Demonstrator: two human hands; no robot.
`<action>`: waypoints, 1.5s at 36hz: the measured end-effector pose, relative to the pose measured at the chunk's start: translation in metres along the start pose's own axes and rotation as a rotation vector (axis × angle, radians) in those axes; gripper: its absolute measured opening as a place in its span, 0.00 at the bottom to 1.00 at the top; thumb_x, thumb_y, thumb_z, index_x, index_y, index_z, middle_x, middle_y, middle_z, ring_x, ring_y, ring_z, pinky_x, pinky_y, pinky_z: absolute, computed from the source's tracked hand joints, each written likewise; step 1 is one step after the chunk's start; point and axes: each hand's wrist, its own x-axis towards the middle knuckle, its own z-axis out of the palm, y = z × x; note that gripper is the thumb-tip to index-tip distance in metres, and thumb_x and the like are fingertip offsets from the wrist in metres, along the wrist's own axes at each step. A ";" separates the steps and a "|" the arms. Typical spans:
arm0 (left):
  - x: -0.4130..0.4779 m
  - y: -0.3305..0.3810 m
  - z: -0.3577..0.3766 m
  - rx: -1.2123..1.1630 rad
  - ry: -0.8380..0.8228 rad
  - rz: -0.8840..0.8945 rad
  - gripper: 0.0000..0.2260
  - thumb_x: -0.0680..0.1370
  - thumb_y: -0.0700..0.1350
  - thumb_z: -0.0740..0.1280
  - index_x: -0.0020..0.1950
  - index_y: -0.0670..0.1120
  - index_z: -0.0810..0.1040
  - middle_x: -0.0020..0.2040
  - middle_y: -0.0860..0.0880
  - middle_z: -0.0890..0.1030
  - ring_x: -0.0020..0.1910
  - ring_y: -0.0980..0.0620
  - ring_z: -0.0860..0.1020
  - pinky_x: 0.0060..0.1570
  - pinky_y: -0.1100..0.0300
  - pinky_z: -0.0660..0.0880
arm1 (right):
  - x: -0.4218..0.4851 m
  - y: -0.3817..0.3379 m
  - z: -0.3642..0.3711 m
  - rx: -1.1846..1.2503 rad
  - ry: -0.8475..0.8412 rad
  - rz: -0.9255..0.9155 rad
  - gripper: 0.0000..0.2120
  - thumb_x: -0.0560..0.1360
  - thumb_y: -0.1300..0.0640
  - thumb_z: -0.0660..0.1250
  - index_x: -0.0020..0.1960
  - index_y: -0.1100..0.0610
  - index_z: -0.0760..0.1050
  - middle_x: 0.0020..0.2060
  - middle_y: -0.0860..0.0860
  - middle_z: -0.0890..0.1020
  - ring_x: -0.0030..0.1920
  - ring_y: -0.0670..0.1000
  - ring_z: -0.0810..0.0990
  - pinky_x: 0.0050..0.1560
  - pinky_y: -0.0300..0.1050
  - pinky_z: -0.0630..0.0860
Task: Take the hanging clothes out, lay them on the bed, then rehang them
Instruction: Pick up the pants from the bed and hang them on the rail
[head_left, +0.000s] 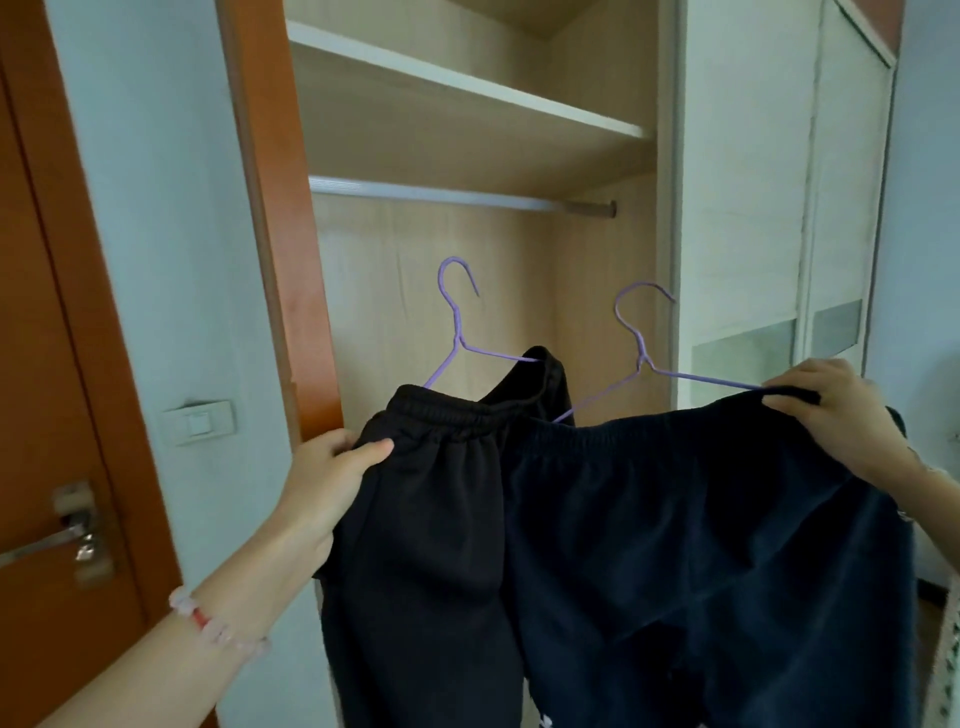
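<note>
While left hand (332, 483) pinches black fleece trousers (431, 545), right hand (831, 410) grips navy trousers (701, 545) at waistband: likely limp, light; better hold purple wire hangers (458, 325) (cloth slips).

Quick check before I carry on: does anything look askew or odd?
Slightly: the black trousers sit lopsided, bunched high at one end of their hanger. The other hanger tilts too; both are off the rail. No damage visible.

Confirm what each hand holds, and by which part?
Left hand grips the black pants at the waistband's left edge; right hand grips the navy pants at the waistband's right end.
</note>
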 end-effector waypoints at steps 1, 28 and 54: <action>0.004 0.001 0.005 0.009 0.003 0.008 0.06 0.74 0.43 0.71 0.44 0.40 0.80 0.44 0.41 0.83 0.45 0.41 0.81 0.47 0.51 0.77 | 0.001 0.004 0.002 -0.003 0.002 0.005 0.05 0.72 0.58 0.70 0.47 0.56 0.82 0.41 0.47 0.77 0.53 0.56 0.74 0.57 0.60 0.68; 0.148 -0.021 0.067 0.051 0.164 0.098 0.07 0.75 0.48 0.68 0.40 0.47 0.77 0.43 0.42 0.83 0.46 0.39 0.81 0.55 0.37 0.76 | 0.059 0.016 0.125 0.047 0.014 -0.006 0.03 0.71 0.58 0.71 0.44 0.53 0.82 0.39 0.44 0.76 0.52 0.54 0.75 0.54 0.58 0.69; 0.205 -0.045 0.085 0.405 0.634 0.223 0.10 0.76 0.50 0.69 0.36 0.50 0.74 0.37 0.48 0.81 0.39 0.42 0.79 0.43 0.48 0.77 | 0.212 -0.015 0.296 0.438 -0.149 -0.329 0.11 0.70 0.60 0.71 0.43 0.43 0.77 0.42 0.36 0.77 0.53 0.52 0.75 0.59 0.61 0.69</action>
